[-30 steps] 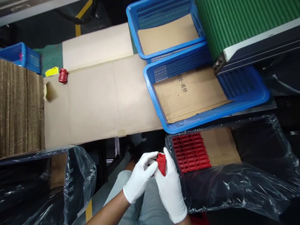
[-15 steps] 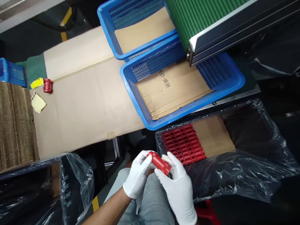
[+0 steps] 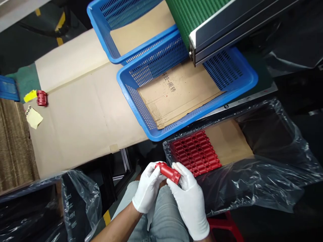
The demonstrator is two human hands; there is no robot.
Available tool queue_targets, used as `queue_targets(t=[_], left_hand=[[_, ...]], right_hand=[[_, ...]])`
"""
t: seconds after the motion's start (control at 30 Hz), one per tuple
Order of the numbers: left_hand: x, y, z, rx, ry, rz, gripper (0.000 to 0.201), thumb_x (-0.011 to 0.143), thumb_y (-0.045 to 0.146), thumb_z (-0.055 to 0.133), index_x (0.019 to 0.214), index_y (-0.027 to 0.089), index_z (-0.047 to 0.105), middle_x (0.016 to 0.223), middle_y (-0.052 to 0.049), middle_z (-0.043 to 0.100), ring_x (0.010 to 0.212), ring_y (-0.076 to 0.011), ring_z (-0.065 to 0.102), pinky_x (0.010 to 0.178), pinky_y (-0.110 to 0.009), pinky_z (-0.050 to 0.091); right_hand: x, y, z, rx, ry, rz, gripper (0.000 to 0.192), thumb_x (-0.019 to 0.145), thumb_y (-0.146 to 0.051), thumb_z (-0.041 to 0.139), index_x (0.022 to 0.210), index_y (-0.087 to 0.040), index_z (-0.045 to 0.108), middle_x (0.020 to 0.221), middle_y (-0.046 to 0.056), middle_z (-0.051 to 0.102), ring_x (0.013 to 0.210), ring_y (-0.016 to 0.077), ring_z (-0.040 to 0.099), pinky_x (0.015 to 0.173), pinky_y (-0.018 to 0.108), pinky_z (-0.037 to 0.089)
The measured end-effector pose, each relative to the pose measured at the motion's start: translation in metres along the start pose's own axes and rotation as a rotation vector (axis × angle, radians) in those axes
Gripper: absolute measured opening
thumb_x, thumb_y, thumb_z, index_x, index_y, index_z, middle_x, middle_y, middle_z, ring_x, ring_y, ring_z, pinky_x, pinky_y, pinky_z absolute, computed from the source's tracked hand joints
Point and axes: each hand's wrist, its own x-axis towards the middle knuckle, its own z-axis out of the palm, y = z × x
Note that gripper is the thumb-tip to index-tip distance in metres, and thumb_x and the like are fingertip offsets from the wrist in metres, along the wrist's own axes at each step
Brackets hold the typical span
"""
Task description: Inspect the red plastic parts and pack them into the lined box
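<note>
Both hands wear white gloves and they share one red plastic tube (image 3: 168, 171), held over the person's lap right at the bottom middle of the view. The left hand (image 3: 147, 188) pinches the tube's left end with its fingertips, and the right hand (image 3: 189, 198) grips the other end from below and beside, thumb and fingers wrapped around it. So both are closed on the same piece, which lies tilted, its left end a bit higher than the right.

Just to the right of the hands sits a box lined with a clear plastic bag (image 3: 252, 188). Inside it, a neat block of the same red tubes (image 3: 195, 153) lies in rows on the left side, touching each other, with a bare sheet of cardboard (image 3: 229, 141) next to them.

Above that, a big blue basket (image 3: 131, 95) rests on the table with a cardboard liner in the bottom, some printed characters on it. A second blue basket (image 3: 101, 30) sits behind it, also lined with cardboard. A green ribbed conveyor belt (image 3: 191, 13) hangs over both baskets from the upper right.

The table is covered in flat cardboard (image 3: 83, 114). Way off on its far left edge there's a lone red part (image 3: 41, 98) just beside a yellow scrap (image 3: 30, 95) and a pale note (image 3: 33, 117). Another dark bag (image 3: 78, 201) hangs at the lower left.
</note>
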Motion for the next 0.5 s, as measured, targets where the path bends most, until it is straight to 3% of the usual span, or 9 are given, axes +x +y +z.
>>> queue_targets(t=[0.17, 0.33, 0.5], left_hand=[[0.005, -0.002, -0.007, 0.031, 0.018, 0.019, 0.032, 0.081, 0.042, 0.075, 0.089, 0.014, 0.062, 0.094, -0.005, 0.061, 0.087, -0.0159, 0.062, 0.081, -0.028, 0.054], [0.005, -0.004, -0.013, 0.139, 0.021, 0.098, 0.026, 0.085, 0.04, 0.07, 0.094, 0.015, 0.063, 0.101, -0.005, 0.059, 0.092, -0.0161, 0.059, 0.083, -0.028, 0.054], [0.004, -0.006, -0.011, 0.192, 0.03, 0.139, 0.027, 0.085, 0.04, 0.07, 0.095, 0.015, 0.063, 0.106, -0.007, 0.058, 0.096, -0.0192, 0.059, 0.086, -0.032, 0.054]], right_hand=[[0.005, -0.003, 0.0, 0.043, -0.113, 0.084, 0.046, 0.086, -0.031, 0.055, 0.132, -0.027, 0.055, 0.138, 0.004, 0.058, 0.125, 0.0137, 0.058, 0.11, 0.027, 0.05], [0.011, -0.003, 0.004, 0.041, -0.097, 0.068, 0.05, 0.08, -0.015, 0.048, 0.129, -0.022, 0.057, 0.134, 0.006, 0.061, 0.123, 0.0139, 0.06, 0.109, 0.028, 0.051], [0.014, -0.003, 0.001, 0.063, -0.078, 0.031, 0.05, 0.078, -0.013, 0.048, 0.127, -0.02, 0.059, 0.129, 0.008, 0.064, 0.12, 0.0161, 0.062, 0.107, 0.03, 0.053]])
